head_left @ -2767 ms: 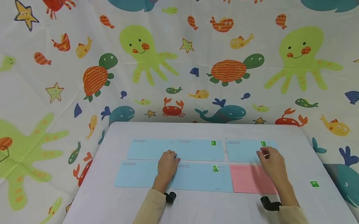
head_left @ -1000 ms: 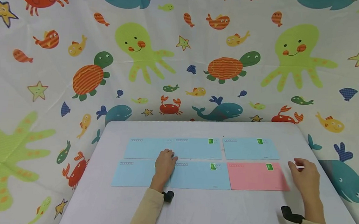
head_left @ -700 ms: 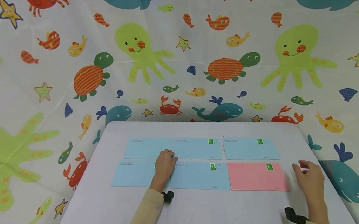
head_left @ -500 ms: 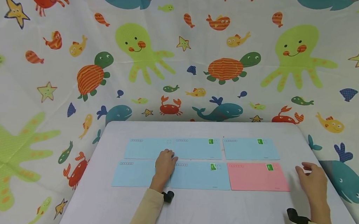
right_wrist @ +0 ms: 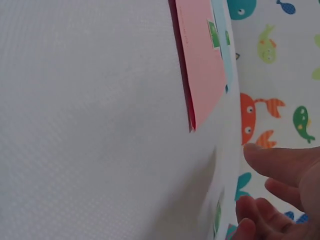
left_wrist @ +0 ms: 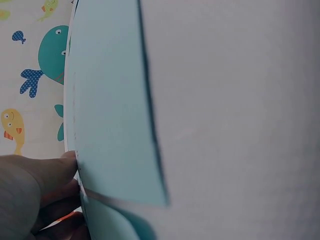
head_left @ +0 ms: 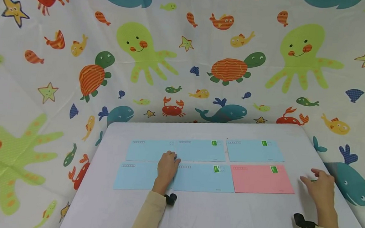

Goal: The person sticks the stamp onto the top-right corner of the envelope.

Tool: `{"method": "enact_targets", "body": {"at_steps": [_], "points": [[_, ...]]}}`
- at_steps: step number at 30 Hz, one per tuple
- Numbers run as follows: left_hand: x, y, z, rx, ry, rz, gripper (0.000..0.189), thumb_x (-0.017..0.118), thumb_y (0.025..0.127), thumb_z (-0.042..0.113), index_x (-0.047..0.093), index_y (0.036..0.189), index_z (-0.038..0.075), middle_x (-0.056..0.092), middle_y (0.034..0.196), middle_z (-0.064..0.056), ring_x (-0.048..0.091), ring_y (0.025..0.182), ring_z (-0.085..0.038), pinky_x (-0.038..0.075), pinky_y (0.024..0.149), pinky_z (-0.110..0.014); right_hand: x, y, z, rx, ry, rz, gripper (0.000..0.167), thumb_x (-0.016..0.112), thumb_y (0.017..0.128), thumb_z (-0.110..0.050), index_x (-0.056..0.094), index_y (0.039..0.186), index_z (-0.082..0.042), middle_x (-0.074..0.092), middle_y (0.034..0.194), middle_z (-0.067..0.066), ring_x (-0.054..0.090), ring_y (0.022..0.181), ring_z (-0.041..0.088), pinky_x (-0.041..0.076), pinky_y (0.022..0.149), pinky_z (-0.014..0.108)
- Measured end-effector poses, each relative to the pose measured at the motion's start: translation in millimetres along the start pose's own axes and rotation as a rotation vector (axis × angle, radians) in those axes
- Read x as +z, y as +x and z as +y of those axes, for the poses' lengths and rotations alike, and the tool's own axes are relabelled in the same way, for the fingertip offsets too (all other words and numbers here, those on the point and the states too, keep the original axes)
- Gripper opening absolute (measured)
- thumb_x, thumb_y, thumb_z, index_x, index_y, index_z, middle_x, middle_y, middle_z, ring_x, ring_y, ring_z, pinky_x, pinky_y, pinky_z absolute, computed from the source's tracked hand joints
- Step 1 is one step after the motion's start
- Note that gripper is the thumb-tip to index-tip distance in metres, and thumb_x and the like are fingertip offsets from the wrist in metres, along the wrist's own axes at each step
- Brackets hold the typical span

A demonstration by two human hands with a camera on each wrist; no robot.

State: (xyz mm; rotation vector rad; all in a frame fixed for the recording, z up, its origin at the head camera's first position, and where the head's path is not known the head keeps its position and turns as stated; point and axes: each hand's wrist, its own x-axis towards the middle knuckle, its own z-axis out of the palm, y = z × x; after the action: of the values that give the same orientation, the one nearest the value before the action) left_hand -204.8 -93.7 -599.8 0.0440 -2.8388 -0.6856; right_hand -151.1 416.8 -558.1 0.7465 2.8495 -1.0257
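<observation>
My left hand (head_left: 166, 168) rests over the place where the left and middle blue envelopes meet. In the left wrist view, its thumb (left_wrist: 60, 170) lies at the edge of a blue envelope (left_wrist: 110, 100), fingers loosely bent below. My right hand (head_left: 321, 187) hovers over the table's right side, thumb and forefinger spread apart. A small green stamp (head_left: 314, 180) shows between them, mostly hidden by the hand; in the right wrist view the stamp (right_wrist: 218, 215) lies on the cloth below the fingertips. Left of this hand is a pink envelope (head_left: 257, 180) with a green stamp (head_left: 274, 169).
Several blue envelopes lie flat in two rows, among them an upper-right one (head_left: 250, 153) and a lower-middle one (head_left: 196, 181), each bearing a green stamp. A white cloth covers the table (head_left: 209, 220). Behind hangs a sea-animal curtain (head_left: 231, 71).
My right hand has moved from above the pink envelope rightward and toward me, over the loose stamp, its thumb and forefinger parting. The left hand stays in place.
</observation>
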Motion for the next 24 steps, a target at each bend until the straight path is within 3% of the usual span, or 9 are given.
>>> {"method": "enact_targets", "body": {"at_steps": [11,24], "points": [[0.2,-0.4,0.3,0.004,-0.013,0.021,0.027,0.076,0.089,0.018,0.075,0.107,-0.002,0.072,0.112,-0.017,0.067,0.107,-0.032,0.057,0.093,-0.044,1.3,4.1,12.0,0.06,0.014,-0.069,0.082,0.065,0.096,-0.028,0.019,0.15,0.013,0.012,0.145,0.047,0.03,0.126,0.061,0.035,0.106,0.072],[-1.2,-1.7,2.2,0.0,-0.016,0.022,0.027,0.076,0.089,0.017,0.075,0.107,-0.002,0.072,0.111,-0.016,0.067,0.108,-0.032,0.057,0.093,-0.044,4.8,9.3,20.3,0.119,0.01,-0.039,0.069,0.05,0.102,-0.025,0.02,0.149,0.015,0.018,0.142,0.047,0.033,0.124,0.059,0.036,0.108,0.07]]}}
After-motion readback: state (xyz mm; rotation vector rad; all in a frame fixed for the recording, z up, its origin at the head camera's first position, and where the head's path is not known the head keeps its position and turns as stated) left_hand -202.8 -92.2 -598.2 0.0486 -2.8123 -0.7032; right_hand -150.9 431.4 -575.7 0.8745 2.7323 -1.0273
